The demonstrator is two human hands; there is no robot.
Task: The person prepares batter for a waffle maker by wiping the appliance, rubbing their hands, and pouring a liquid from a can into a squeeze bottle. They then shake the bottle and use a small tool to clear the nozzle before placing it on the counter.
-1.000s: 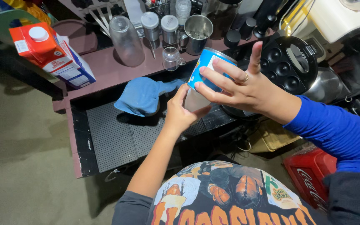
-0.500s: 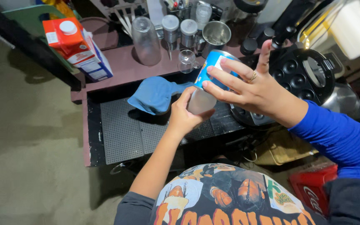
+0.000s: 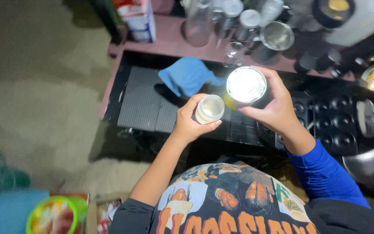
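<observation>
Your left hand (image 3: 191, 123) is wrapped around a small clear glass (image 3: 210, 108), held upright just above the black ridged mat (image 3: 141, 104) on the worktop (image 3: 169, 43). Your right hand (image 3: 275, 106) grips a metal can (image 3: 245, 85) from its far side, fingers curled round the wall; the can stands upright with its shiny top facing you, just beside the glass and a little higher, the 2 nearly touching. The glass appears to hold a pale, milky layer, though how much is hard to tell from above. Judging by this, some pour into the glass looks done and the can is back level; both things remain in your hands, with neither set down yet. Beyond your left hand a blue cloth (image 3: 187, 76) lies on the mat. Past your right hand stand a steel cup (image 3: 277, 37) and several clear glasses, and to its right sits a dark dimpled pan (image 3: 338, 125).
</observation>
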